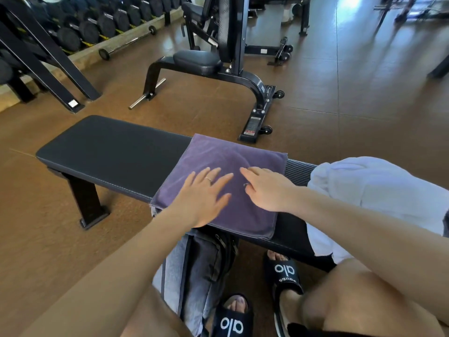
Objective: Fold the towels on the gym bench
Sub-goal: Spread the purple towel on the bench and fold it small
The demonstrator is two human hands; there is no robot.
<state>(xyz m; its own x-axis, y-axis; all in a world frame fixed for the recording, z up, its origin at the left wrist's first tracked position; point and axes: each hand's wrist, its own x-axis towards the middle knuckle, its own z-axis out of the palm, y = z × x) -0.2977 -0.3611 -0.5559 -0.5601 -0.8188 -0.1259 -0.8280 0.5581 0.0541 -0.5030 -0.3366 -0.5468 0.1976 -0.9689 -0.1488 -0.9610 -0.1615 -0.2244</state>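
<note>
A purple towel (233,156) lies folded flat across the black gym bench (114,152). Its near edge hangs slightly over the bench's front side. My left hand (201,198) rests flat on the towel's near left part with fingers straight and spread. My right hand (264,188) lies flat on the towel just to the right, fingers pointing left. A heap of white towels (374,188) sits on the bench's right end, partly behind my right forearm.
A grey bag (201,266) stands on the floor against the bench between my knees and sandals. An adjustable black bench (213,69) stands behind, a dumbbell rack (92,25) at the far left. Brown floor surrounds the bench.
</note>
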